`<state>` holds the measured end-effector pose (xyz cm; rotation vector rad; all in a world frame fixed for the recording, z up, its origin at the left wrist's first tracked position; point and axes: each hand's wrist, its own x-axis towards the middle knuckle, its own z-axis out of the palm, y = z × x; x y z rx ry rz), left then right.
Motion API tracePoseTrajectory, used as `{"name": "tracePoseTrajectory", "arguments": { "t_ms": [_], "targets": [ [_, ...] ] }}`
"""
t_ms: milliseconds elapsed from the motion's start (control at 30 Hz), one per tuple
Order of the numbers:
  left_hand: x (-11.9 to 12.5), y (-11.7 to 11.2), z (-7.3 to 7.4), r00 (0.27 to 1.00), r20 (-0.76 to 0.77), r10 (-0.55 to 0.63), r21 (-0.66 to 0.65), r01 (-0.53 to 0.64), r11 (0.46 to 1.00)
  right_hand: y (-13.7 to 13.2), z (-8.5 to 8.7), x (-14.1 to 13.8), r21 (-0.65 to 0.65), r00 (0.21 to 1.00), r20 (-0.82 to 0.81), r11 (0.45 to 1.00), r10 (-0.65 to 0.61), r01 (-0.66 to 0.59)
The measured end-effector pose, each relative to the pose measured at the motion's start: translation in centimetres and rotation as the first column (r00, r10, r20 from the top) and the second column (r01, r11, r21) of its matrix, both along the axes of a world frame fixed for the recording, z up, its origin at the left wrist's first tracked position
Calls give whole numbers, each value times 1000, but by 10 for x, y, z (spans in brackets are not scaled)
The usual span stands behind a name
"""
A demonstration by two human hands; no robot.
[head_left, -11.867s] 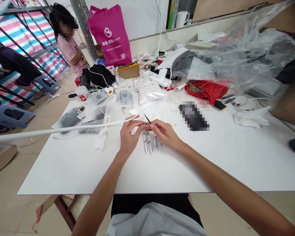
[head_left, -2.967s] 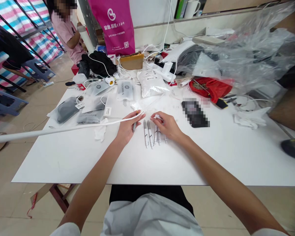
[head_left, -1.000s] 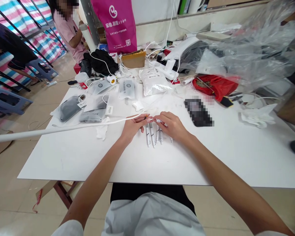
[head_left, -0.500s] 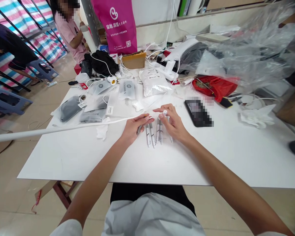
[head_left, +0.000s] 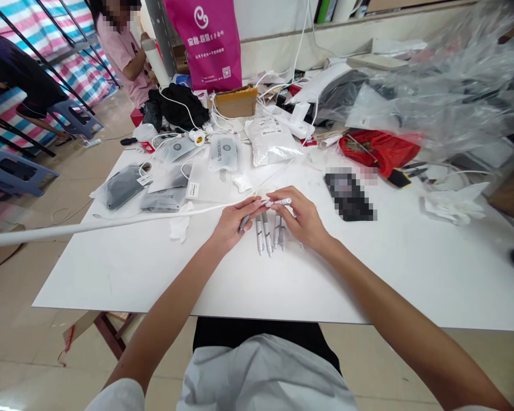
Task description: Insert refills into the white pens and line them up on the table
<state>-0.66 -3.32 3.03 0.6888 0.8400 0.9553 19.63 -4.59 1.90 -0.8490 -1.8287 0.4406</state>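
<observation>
White pen piece (head_left: 285,201) crosswise, end toward left hand (head_left: 233,224).
Right hand (head_left: 302,214) pinches it; left hand's curled fingers hold grey pen piece (head_left: 243,224).

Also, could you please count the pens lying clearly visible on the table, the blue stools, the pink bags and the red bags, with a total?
Pens on the table: 4
Blue stools: 2
Pink bags: 1
Red bags: 1
Total: 8
Not counted: a small tip beside the right hand, too hidden to tell.
</observation>
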Motion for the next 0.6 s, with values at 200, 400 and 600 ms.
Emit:
{"name": "tracePoseTrajectory", "arguments": {
  "t_ms": [200,400,600],
  "targets": [
    [-2,-1,1,1000,2,12,0,-12,1000,-1,-2,3,58,997,52,997,-49,46],
    [-5,4,-1,997,57,54,13,-55,998,6,-6,18,188,910,344,966,-232,175],
    [-4,2,-2,998,35,59,33,-60,998,13,-10,23,216,857,438,957,-273,194]
  ]
}}
